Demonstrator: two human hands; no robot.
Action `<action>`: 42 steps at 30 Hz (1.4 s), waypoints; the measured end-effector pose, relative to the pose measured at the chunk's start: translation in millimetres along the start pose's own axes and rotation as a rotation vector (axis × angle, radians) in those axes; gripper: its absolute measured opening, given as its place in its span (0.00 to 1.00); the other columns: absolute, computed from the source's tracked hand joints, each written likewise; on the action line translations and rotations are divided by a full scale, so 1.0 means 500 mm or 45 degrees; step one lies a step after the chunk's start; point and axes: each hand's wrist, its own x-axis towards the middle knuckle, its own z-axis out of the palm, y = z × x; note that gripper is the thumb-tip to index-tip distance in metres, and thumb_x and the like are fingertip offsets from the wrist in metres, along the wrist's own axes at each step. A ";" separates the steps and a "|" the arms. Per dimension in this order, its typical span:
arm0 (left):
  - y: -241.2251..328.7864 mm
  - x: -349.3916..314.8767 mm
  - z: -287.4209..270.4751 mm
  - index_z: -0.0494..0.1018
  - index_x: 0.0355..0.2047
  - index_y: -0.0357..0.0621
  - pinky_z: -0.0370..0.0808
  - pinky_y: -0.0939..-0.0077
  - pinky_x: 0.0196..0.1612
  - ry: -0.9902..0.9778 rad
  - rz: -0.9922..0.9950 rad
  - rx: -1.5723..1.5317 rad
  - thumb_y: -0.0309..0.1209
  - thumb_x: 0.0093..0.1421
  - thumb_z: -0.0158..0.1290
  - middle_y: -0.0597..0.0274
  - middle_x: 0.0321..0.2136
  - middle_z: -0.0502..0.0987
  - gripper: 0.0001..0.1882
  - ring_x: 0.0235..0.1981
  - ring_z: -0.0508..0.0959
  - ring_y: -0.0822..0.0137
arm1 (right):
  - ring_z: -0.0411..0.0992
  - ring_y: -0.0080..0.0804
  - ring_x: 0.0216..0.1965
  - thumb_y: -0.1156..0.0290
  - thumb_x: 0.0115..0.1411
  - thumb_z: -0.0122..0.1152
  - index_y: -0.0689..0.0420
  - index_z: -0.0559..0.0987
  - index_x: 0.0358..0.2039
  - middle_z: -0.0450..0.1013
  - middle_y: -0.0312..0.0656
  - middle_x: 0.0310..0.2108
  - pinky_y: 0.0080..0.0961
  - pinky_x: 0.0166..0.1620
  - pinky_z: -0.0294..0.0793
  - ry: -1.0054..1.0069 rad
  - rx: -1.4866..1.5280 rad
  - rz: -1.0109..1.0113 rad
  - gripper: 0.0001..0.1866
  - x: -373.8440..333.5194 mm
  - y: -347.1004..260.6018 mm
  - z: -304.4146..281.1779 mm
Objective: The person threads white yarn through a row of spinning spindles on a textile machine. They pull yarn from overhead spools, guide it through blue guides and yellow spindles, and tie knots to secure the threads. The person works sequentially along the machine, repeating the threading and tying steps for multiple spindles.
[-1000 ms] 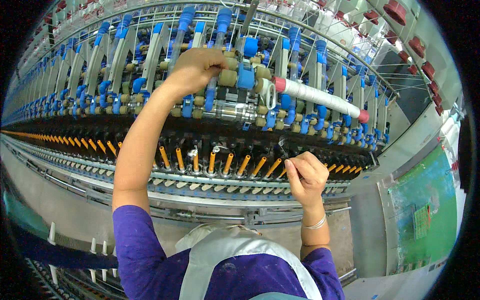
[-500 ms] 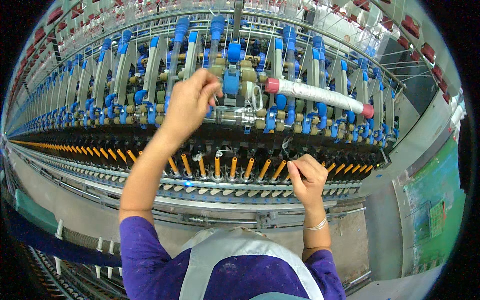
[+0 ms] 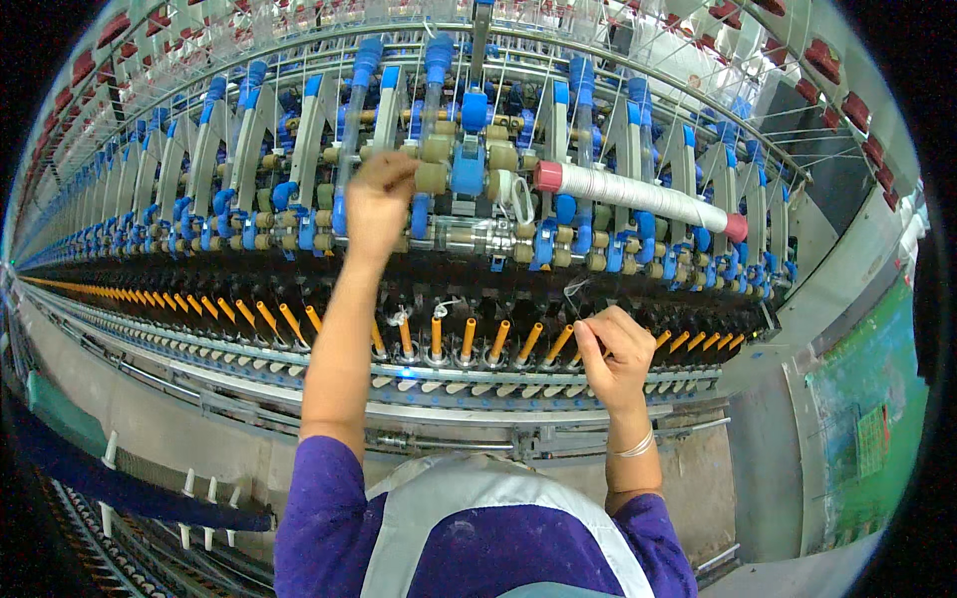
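On a long spinning machine, my left hand is raised at a tan rubber-like roller, just left of the blue roller holder. Its fingers are curled together and slightly blurred; whatever they hold cannot be made out. Lower down, my right hand is closed, thumb against the bent fingers, beside an orange spindle. Any thread in that pinch is too fine to see. A bobbin of white yarn with red ends lies across the machine, right of a loose white loop.
A row of orange spindles runs along the front, with white tufts near some. Clear tubes with blue caps and grey arms rise behind. A metal rail borders the near side. Green flooring shows at right.
My left hand has shifted slightly left and down, from beside the blue roller holder to the left of the tan roller. My right hand stays nearly in place, still closed.
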 end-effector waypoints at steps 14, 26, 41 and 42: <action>0.141 0.035 -0.070 0.69 0.27 0.34 0.69 0.69 0.35 -0.660 0.417 0.171 0.24 0.53 0.54 0.54 0.27 0.69 0.05 0.30 0.72 0.55 | 0.65 0.28 0.16 0.81 0.51 0.62 0.65 0.77 0.22 0.68 0.40 0.17 0.21 0.19 0.60 0.163 0.065 0.031 0.03 -0.039 0.023 0.002; 0.068 0.118 -0.017 0.75 0.32 0.36 0.68 0.79 0.36 -0.039 0.082 -0.382 0.25 0.59 0.55 0.66 0.29 0.73 0.04 0.30 0.70 0.76 | 0.65 0.28 0.17 0.82 0.50 0.61 0.65 0.76 0.21 0.68 0.40 0.17 0.21 0.21 0.60 -0.008 0.123 0.087 0.03 -0.030 -0.003 0.024; 0.062 -0.062 0.014 0.77 0.34 0.38 0.50 0.83 0.24 -0.287 -0.786 -0.733 0.43 0.61 0.54 0.76 0.19 0.62 0.18 0.20 0.56 0.82 | 0.64 0.27 0.16 0.82 0.51 0.62 0.65 0.77 0.22 0.68 0.40 0.16 0.22 0.19 0.59 0.100 0.128 -0.072 0.03 0.043 0.012 0.021; 0.065 -0.056 0.018 0.77 0.33 0.38 0.49 0.83 0.23 -0.312 -0.745 -0.802 0.43 0.61 0.54 0.77 0.19 0.61 0.18 0.19 0.55 0.82 | 0.64 0.27 0.16 0.81 0.51 0.62 0.65 0.77 0.22 0.68 0.40 0.16 0.22 0.19 0.59 0.140 0.115 -0.053 0.03 0.062 0.012 0.028</action>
